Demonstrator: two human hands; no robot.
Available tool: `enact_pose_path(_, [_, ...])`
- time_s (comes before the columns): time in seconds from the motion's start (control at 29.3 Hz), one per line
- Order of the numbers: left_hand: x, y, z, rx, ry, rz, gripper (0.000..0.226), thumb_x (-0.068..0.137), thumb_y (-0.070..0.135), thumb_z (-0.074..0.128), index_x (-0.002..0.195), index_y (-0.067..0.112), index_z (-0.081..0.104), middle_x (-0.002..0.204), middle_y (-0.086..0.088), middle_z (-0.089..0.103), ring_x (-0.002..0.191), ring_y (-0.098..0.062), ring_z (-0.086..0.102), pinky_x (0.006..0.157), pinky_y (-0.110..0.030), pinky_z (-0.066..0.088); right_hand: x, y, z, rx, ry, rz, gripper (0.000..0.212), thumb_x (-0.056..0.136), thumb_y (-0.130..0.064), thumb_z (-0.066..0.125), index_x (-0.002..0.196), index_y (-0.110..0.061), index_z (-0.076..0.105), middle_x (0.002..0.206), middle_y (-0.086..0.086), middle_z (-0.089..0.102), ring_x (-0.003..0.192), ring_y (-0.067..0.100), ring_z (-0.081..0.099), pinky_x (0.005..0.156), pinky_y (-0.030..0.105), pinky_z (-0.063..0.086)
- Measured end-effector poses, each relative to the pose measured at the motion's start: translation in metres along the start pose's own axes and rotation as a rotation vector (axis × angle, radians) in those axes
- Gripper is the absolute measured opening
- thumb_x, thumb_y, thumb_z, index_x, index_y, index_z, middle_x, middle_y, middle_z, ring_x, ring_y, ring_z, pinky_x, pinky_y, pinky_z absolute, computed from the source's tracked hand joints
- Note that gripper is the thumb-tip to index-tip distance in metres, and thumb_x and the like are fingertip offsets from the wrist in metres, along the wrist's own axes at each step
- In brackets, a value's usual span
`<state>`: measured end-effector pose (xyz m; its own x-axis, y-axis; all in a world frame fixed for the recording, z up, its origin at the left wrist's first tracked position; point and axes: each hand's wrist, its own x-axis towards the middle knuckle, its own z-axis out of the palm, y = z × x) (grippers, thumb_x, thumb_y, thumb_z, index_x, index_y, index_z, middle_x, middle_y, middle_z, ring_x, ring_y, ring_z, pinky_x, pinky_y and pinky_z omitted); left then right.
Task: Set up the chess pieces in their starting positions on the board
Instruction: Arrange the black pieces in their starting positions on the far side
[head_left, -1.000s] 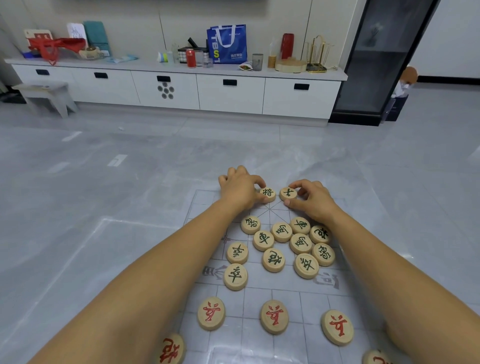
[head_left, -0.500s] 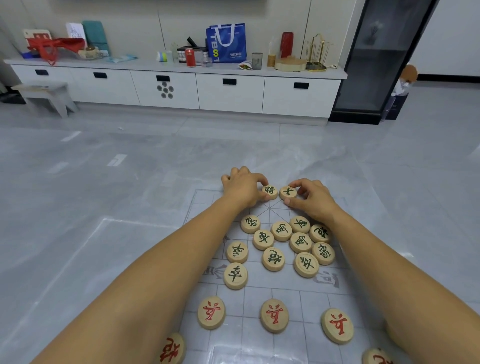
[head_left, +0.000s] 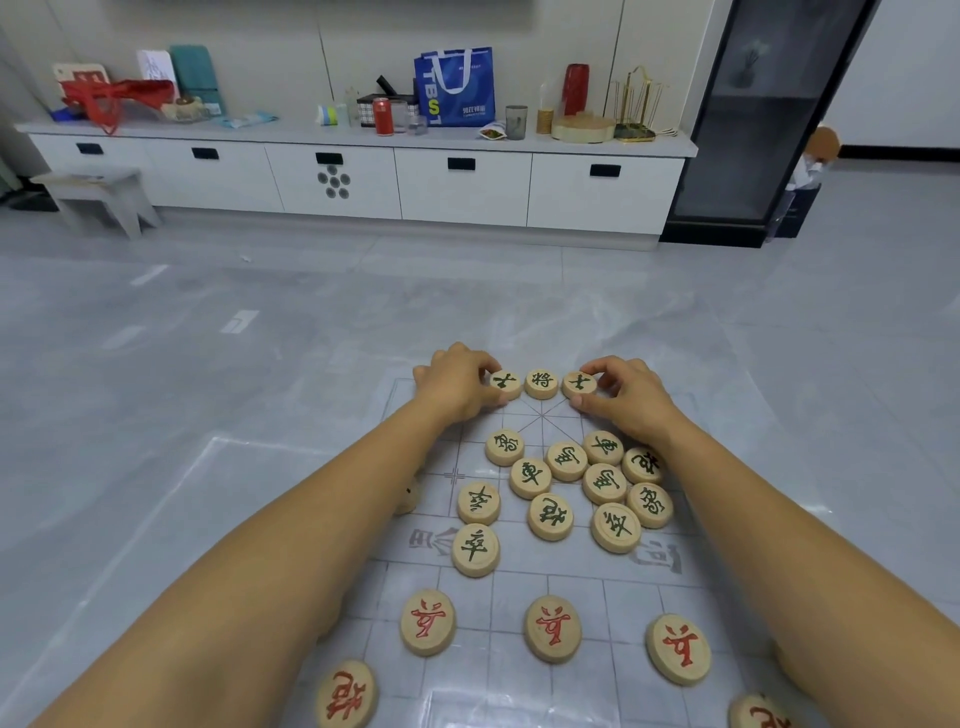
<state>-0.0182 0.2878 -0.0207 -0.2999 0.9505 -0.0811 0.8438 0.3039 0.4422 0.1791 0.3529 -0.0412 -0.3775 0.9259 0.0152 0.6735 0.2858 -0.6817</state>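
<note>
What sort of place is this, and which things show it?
Probably a home living room: a long white sideboard cluttered with a blue shopping bag and a red can, and the board lying on a tiled floor.

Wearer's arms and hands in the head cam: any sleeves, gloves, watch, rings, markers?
Nothing worn that shows. The left hand and right hand are bare: no gloves, rings or tracking markers. The left forearm and right forearm are bare to the frame's lower edge: no sleeves, watch, wristband or cables.
</note>
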Motion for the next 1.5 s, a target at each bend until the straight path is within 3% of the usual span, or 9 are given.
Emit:
enact_pose_path(0.55, [0.003, 0.000, 0.004, 0.000, 0.023, 0.017, 0.044, 0.080, 0.041, 0.066, 0.120, 0.027, 0.054, 0.122, -0.004, 0.049, 0.118, -0.023, 0.041, 0.097, -0.037, 0.029, 0.000, 0.000, 0.000, -0.011, 0.005, -0.012, 0.041, 0.079, -0.030, 0.070, 0.116, -0.020, 0.057, 0.105, 0.002, 0.042, 0.109, 0.024, 0.047, 0.096, 0.036, 0.041])
enact_pose_path(0.75, [0.002, 0.009, 0.004, 0.011, -0.040, 0.076, 0.064, 0.074, 0.048, 0.069, 0.130, 0.035, 0.042, 0.132, -0.004, 0.043, 0.126, -0.025, 0.034, 0.102, -0.041, 0.026, 0.001, 0.001, 0.001, -0.012, 0.015, -0.021, 0.041, 0.077, -0.030, 0.071, 0.115, -0.019, 0.058, 0.104, 0.003, 0.044, 0.107, 0.023, 0.048, 0.092, 0.034, 0.041])
enact_pose_path(0.96, [0.007, 0.031, 0.018, 0.134, -0.016, 0.113, 0.044, 0.083, 0.052, 0.055, 0.125, 0.040, 0.048, 0.136, -0.003, 0.041, 0.128, -0.024, 0.031, 0.108, -0.047, 0.021, 0.000, 0.002, 0.001, 0.010, 0.020, -0.023, 0.041, 0.077, -0.029, 0.071, 0.115, -0.019, 0.058, 0.103, 0.002, 0.043, 0.106, 0.022, 0.048, 0.094, 0.034, 0.041])
enact_pose_path(1.19, [0.008, 0.026, 0.016, 0.092, -0.039, 0.112, 0.044, 0.084, 0.048, 0.056, 0.126, 0.038, 0.048, 0.135, -0.003, 0.041, 0.128, -0.024, 0.033, 0.107, -0.047, 0.021, 0.001, 0.002, 0.000, 0.017, 0.014, -0.021, 0.041, 0.077, -0.028, 0.072, 0.115, -0.019, 0.058, 0.104, 0.003, 0.043, 0.103, 0.019, 0.046, 0.094, 0.034, 0.040])
enact_pose_path(1.3, [0.006, 0.005, -0.001, -0.089, -0.020, 0.094, 0.055, 0.081, 0.045, 0.062, 0.131, 0.032, 0.044, 0.133, -0.005, 0.045, 0.127, -0.025, 0.038, 0.107, -0.046, 0.027, 0.002, 0.003, -0.002, 0.086, -0.027, -0.011, 0.044, 0.079, -0.029, 0.070, 0.119, -0.018, 0.055, 0.105, 0.004, 0.045, 0.098, 0.017, 0.047, 0.089, 0.029, 0.041])
enact_pose_path(1.4, [-0.006, -0.037, -0.034, -0.314, 0.035, 0.052, 0.044, 0.084, 0.029, 0.064, 0.124, 0.016, 0.052, 0.125, -0.008, 0.053, 0.115, -0.023, 0.050, 0.098, -0.033, 0.040, 0.001, 0.005, -0.007, 0.265, -0.051, 0.021, 0.038, 0.086, -0.028, 0.062, 0.121, -0.016, 0.053, 0.103, 0.005, 0.052, 0.094, 0.015, 0.049, 0.079, 0.022, 0.038])
enact_pose_path(1.5, [-0.049, -0.084, -0.058, -0.390, 0.007, -0.045, 0.018, 0.084, 0.020, 0.065, 0.102, 0.015, 0.063, 0.096, -0.001, 0.060, 0.093, -0.018, 0.054, 0.077, -0.022, 0.042, -0.011, 0.001, -0.018, 0.474, 0.044, 0.033, 0.029, 0.092, -0.020, 0.053, 0.118, -0.010, 0.055, 0.096, -0.001, 0.060, 0.093, 0.014, 0.054, 0.073, 0.018, 0.040])
